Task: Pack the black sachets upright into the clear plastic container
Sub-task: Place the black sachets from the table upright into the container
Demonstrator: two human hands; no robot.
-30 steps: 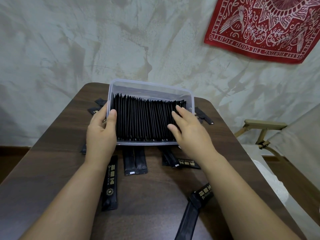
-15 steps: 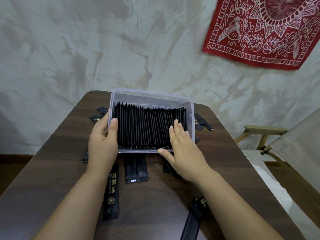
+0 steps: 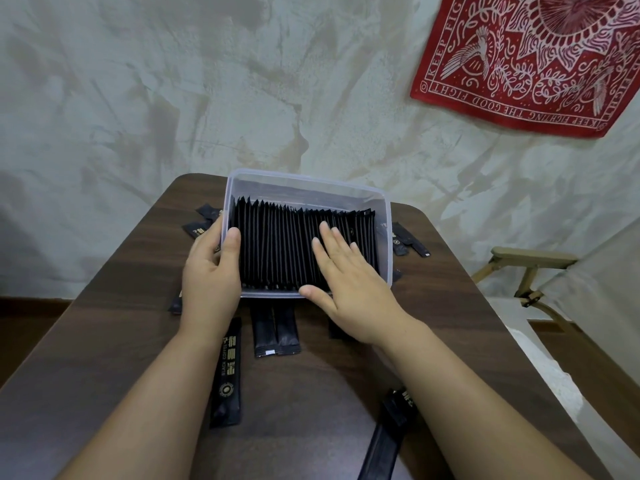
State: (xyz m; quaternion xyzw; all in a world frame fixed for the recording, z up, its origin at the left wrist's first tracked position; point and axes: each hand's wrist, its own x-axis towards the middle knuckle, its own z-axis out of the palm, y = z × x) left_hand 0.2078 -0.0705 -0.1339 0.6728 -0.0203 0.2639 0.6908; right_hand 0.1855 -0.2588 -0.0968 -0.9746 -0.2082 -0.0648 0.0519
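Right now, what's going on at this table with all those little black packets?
A person is filling a clear plastic container on a dark wooden table. Their left hand grips the container's left wall, while the right hand lies flat, its fingers pressing on the upright row of sachets inside. Several loose sachets lie around it on the table, not yet packed.

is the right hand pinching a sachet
No, the right hand lies flat, fingers straight, on the packed sachets in the container.

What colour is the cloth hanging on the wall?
The cloth is red with white birds, leaves and letters, seen best in the head view, upper right.
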